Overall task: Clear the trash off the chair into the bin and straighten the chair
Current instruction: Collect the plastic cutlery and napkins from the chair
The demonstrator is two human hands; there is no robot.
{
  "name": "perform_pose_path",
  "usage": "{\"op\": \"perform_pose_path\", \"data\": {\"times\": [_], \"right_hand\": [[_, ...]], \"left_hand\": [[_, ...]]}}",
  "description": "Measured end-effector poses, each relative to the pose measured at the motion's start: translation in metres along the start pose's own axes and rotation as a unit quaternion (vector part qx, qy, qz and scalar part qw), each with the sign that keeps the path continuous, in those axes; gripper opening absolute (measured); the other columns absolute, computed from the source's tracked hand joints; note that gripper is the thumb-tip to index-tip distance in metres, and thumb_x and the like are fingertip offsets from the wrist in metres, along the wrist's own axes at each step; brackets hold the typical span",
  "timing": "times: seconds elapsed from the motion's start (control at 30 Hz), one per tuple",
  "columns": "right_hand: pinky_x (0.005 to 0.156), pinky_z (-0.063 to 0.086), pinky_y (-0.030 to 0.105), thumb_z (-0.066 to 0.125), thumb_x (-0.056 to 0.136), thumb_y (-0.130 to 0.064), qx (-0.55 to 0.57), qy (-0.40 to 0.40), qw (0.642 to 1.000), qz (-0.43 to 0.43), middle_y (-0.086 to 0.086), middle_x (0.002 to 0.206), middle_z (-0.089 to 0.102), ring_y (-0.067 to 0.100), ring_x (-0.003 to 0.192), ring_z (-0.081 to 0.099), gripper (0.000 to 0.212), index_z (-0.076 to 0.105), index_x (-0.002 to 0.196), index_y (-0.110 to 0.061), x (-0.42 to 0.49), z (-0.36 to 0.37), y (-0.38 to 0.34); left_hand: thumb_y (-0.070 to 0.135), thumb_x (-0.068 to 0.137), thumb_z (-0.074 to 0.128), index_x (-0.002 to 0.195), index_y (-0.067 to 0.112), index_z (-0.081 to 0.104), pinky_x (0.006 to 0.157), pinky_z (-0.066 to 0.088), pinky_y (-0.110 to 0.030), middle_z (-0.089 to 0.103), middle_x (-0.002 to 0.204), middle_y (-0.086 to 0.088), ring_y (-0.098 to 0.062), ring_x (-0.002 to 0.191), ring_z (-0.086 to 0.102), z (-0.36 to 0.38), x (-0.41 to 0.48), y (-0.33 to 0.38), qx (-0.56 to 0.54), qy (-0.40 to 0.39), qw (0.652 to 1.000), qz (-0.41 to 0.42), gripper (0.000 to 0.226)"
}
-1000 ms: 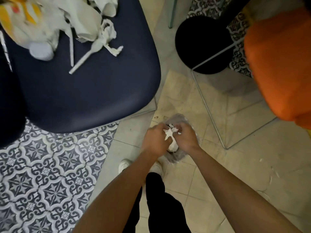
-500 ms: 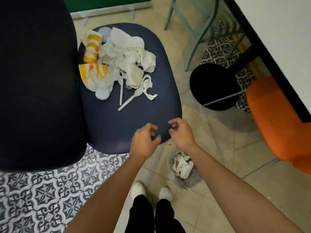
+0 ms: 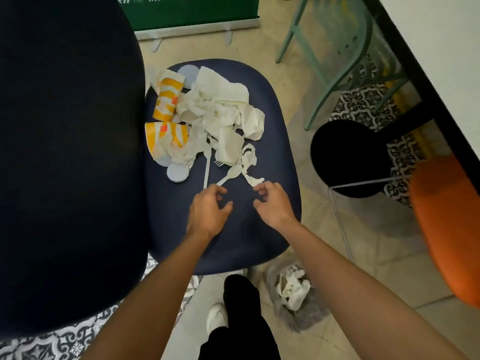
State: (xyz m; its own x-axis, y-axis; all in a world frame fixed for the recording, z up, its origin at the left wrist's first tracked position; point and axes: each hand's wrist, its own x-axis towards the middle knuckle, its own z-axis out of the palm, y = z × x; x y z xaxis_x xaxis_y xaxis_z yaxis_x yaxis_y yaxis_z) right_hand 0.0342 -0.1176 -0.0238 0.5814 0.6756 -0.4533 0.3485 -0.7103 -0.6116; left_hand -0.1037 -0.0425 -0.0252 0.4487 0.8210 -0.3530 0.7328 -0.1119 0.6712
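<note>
Reading first: the green banner (image 3: 187,11) on the floor beyond the chair carries white marks along its top, cut off by the frame, so we can't read them. The two yellow-and-white paper cups (image 3: 167,102) each show a small orange-red patch, too small to make out.

A second ago both hands were down at the bag on the floor. Half a second ago they hung at the near edge of the seat. Now they've come further in over the navy chair seat (image 3: 275,141). The left hand (image 3: 207,211) has loosely curled, spread fingers holding nothing, its tips just beside the handle end of the white plastic spoon (image 3: 230,174). The right hand (image 3: 272,203) is the same, relaxed and empty, with its fingertips just beside the end of a twisted paper strip (image 3: 250,165). We can't tell if either is touching.

The trash sits along the far and left edges of the seat. Crumpled napkins (image 3: 220,107) are heaped beside the cups, with a round lid (image 3: 178,172) and a plastic fork (image 3: 219,163) nearer the middle. The chair back (image 3: 70,152) fills the left.

The clear bag (image 3: 293,289) serving as the bin lies on the beige floor off the seat's near right corner, with crumpled paper inside. Round it we see patterned tiles (image 3: 52,344), a black stool (image 3: 348,157), an orange chair (image 3: 446,224), a mint-green chair frame (image 3: 324,61) and a white table (image 3: 441,48).
</note>
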Motion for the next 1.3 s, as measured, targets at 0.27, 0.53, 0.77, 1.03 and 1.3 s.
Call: {"op": "perform_pose_path", "data": {"times": [0.27, 0.53, 0.77, 1.03, 1.3], "right_hand": [[0.101, 0.042, 0.034, 0.069, 0.076, -0.003, -0.12, -0.066, 0.99, -0.026, 0.002, 0.139, 0.036, 0.021, 0.126, 0.041, 0.071, 0.035, 0.137, -0.017, 0.071, -0.001, -0.002], [0.106, 0.035, 0.038, 0.074, 0.073, -0.005, -0.242, -0.113, 0.957, -0.113, 0.0, 0.154, 0.017, 0.022, 0.14, 0.023, 0.086, 0.026, 0.142, -0.021, 0.125, 0.003, -0.013], [0.112, 0.024, 0.039, 0.072, 0.079, -0.01, -0.267, -0.166, 0.943, -0.111, -0.001, 0.159, 0.006, 0.019, 0.147, 0.004, 0.08, 0.026, 0.144, -0.021, 0.152, 0.008, -0.016], [0.092, 0.039, 0.03, 0.07, 0.082, -0.021, -0.259, -0.145, 0.949, -0.11, 0.001, 0.13, 0.044, 0.02, 0.121, 0.037, 0.062, 0.039, 0.136, -0.02, 0.151, 0.019, -0.004], [0.087, 0.046, 0.037, 0.059, 0.09, -0.013, -0.172, -0.14, 0.975, -0.008, 0.013, 0.121, 0.051, 0.028, 0.106, 0.054, 0.059, 0.027, 0.139, -0.019, 0.14, 0.029, 0.003]], "left_hand": [[0.028, 0.086, 0.062, 0.114, 0.019, 0.057, 0.088, 0.045, -0.034, 0.056, 0.115, -0.002, -0.022, 0.109, 0.05, 0.014, 0.065, -0.006, 0.067, 0.009, 0.997, -0.024, 0.029], [0.034, 0.085, 0.064, 0.127, 0.018, 0.047, 0.107, 0.031, -0.036, 0.024, 0.15, -0.008, -0.024, 0.139, 0.021, 0.023, 0.101, -0.018, 0.146, -0.037, 0.988, -0.043, 0.047], [0.032, 0.083, 0.067, 0.127, 0.017, 0.047, 0.096, 0.041, -0.036, 0.034, 0.137, -0.006, -0.025, 0.126, 0.032, 0.029, 0.116, -0.021, 0.164, -0.062, 0.984, -0.041, 0.051], [0.025, 0.084, 0.066, 0.126, 0.013, 0.043, 0.094, 0.04, -0.036, 0.038, 0.13, -0.009, -0.026, 0.123, 0.035, 0.032, 0.127, -0.023, 0.147, -0.04, 0.986, -0.059, 0.05], [0.014, 0.081, 0.067, 0.13, 0.008, 0.032, 0.095, 0.039, -0.037, 0.04, 0.135, -0.01, -0.028, 0.121, 0.041, 0.037, 0.13, -0.019, 0.028, -0.002, 0.992, -0.12, 0.06]]}}
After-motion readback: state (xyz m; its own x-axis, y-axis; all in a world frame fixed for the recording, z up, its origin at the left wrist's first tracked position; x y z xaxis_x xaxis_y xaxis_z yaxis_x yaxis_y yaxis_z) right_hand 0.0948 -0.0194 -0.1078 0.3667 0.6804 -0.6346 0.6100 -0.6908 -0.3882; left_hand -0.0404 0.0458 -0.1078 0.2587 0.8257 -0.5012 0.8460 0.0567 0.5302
